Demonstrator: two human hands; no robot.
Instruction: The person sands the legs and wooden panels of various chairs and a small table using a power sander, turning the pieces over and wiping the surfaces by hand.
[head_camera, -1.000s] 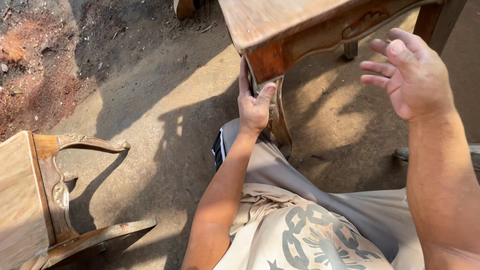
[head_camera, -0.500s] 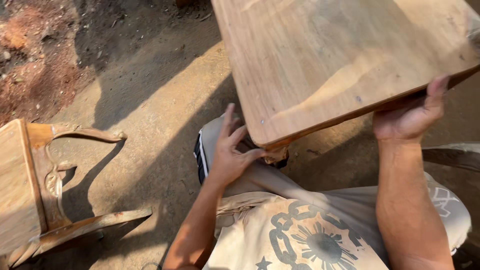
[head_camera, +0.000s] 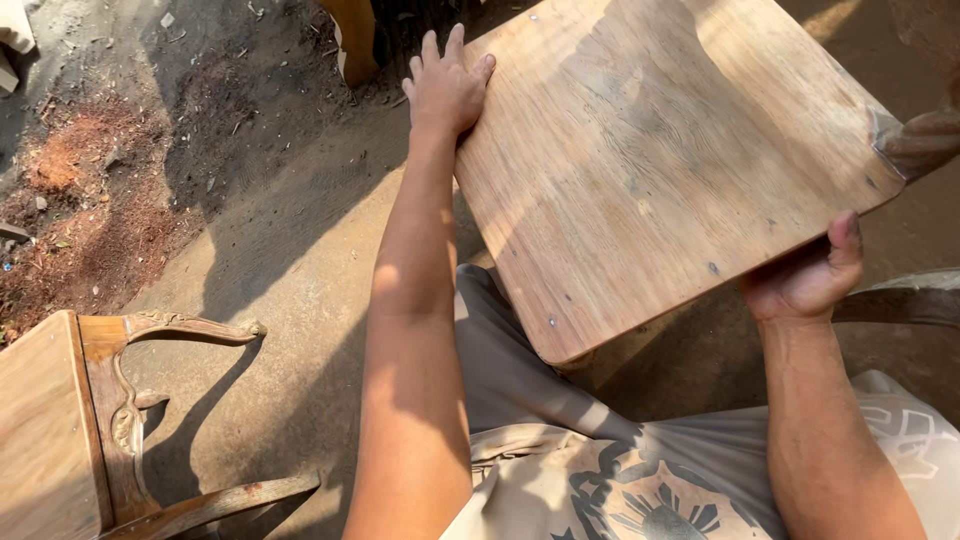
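Right hand: clamped on the near right edge of the pale brown, square wooden tabletop, thumb pressed on the top face, fingers hidden beneath the board.

Left hand: laid flat, fingers straight and slightly spread, against the far left edge of the same tabletop; palm down, not curled round anything.

Tabletop: held tilted between the two hands, above the person's lap, bare grain facing the camera; small dark nail or screw marks dot its border. Shadow crosses its upper middle. A carved curved wooden leg shows beyond its far left corner.

Lap: grey shorts and a beige printed shirt lie below the board.

Lower left: a second piece of unfinished brown wooden furniture with carved scroll legs, lying on its side on the ground, well apart from both hands.

Ground: packed earth floor, sunlit in part, with reddish sawdust scattered at the upper left.

Far right edge: a blurred object touching the board's corner; its nature cannot be told.
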